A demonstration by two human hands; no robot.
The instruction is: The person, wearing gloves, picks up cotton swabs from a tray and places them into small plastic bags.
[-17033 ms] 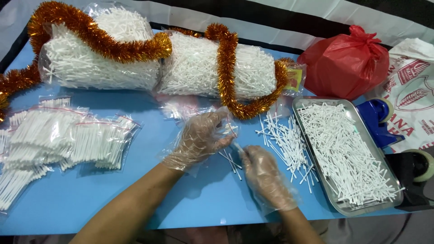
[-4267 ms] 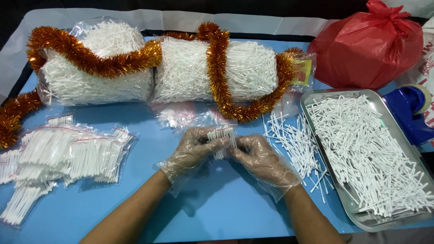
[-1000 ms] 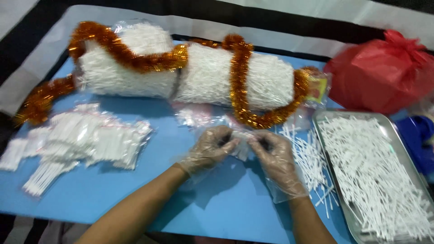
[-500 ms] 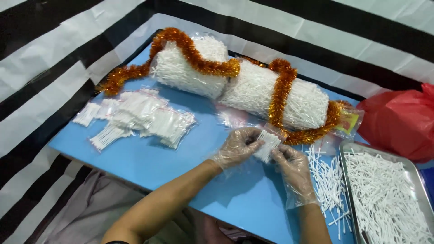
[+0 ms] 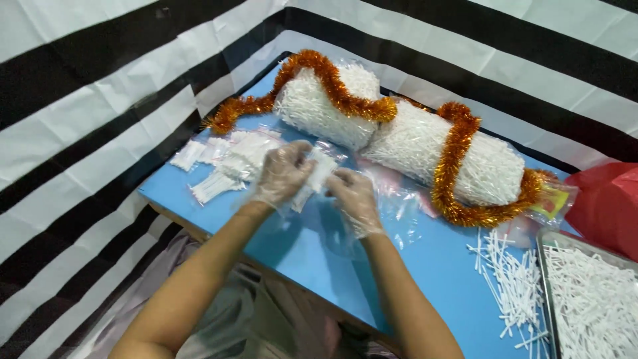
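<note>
Head view: both gloved hands grip one small clear packet (image 5: pixel 314 178) of white sticks above the blue desk (image 5: pixel 425 266). Left hand (image 5: pixel 284 174) pinches its left side, right hand (image 5: pixel 353 198) its right side. Packet is transparent, slim, slightly blurred. Filled packets (image 5: pixel 226 159) are piled just left of the hands. Two big clear bags of white sticks (image 5: pixel 412 136) lie behind, orange tinsel (image 5: pixel 452 166) draped over. Metal tray (image 5: pixel 588 299) at right holds loose sticks; more loose sticks (image 5: pixel 515 286) lie beside it.

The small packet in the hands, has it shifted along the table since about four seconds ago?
Yes. The small packet, held by the left hand and right hand, now sits beside the pile of filled packets; earlier it was near the loose sticks.
</note>
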